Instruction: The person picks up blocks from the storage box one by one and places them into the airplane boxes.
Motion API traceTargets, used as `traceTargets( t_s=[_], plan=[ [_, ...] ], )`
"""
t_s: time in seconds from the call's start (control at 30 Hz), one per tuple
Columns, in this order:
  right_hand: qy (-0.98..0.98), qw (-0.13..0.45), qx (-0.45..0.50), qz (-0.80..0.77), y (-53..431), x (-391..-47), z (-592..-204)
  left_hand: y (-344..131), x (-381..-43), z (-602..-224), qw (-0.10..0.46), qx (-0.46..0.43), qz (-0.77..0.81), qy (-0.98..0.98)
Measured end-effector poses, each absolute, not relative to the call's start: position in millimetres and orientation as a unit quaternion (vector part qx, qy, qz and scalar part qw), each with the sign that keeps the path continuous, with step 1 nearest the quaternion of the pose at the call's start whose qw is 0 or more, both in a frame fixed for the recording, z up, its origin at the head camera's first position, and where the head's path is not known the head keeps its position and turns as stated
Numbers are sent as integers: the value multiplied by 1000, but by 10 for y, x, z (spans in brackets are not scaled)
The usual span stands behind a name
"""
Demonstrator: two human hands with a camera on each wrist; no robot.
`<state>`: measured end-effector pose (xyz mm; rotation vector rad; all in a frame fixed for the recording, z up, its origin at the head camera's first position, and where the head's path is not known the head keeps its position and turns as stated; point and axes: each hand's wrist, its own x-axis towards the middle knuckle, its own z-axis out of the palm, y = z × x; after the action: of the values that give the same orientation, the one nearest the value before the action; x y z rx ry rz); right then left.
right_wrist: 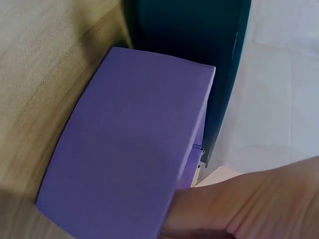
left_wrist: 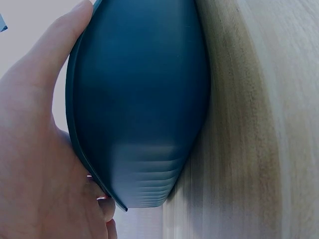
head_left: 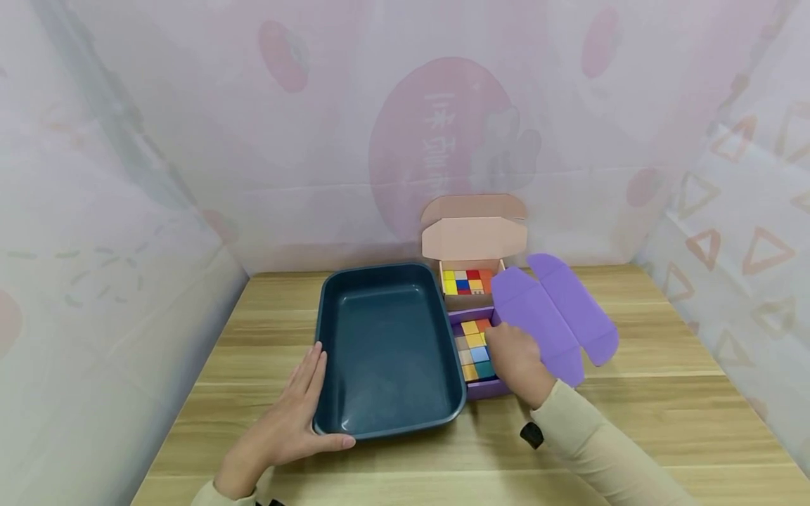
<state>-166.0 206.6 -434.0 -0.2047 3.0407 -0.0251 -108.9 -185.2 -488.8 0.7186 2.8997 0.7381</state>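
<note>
A dark teal tray (head_left: 391,430) lies on the table, and my left hand (head_left: 287,422) rests at its near left corner. The fingers lie straight along the left side and the thumb along the front rim; the left wrist view shows this hand beside the tray's outer wall (left_wrist: 139,99). To the right of the tray, my right hand (head_left: 515,355) reaches down into an open purple box (head_left: 487,388) holding colored blocks (head_left: 470,341). Its fingertips are hidden among the blocks and behind the box wall (right_wrist: 129,129), so I cannot tell whether they pinch a block.
Behind the purple box stands an open light-pink box (head_left: 474,239) with more colored blocks (head_left: 465,281). The purple lid (head_left: 544,316) folds out to the right. A wooden table (head_left: 652,393) carries everything, with printed cloth (head_left: 316,176) hanging around its back and sides.
</note>
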Motion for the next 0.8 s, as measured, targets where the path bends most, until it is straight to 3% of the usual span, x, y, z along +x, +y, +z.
traceTargets(
  t_s=[0.6,0.8],
  plan=[
    [997,62,-47,-27,2099,-1624,-4345,-1844,-1128,-4888,32,238,236,942],
    [997,17,-48,-65,2159,-1535,-4305,-1829,-1131,-4895,37,239,239,941]
  ],
)
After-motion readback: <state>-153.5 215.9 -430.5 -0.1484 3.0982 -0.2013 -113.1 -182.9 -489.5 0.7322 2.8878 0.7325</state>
